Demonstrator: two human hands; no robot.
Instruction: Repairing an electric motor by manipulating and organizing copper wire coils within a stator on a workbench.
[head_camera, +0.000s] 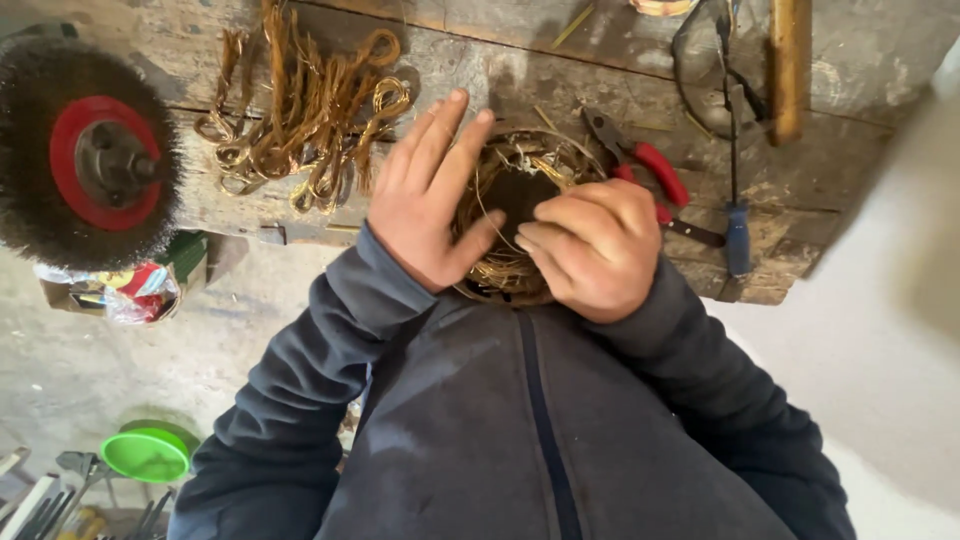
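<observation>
Head view: both hands on wire coil

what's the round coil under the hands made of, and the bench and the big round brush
The round golden coil looks like thin brass or copper wire: shiny yellow strands. The worn grey bench seems bare weathered wood, with grain and cracks. The dark round brush wheel appears to have fine steel bristles around a red hub.

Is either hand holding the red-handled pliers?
No: the red-handled pliers lie on the wooden bench, while left hand and right hand grip the wire coil.
</observation>
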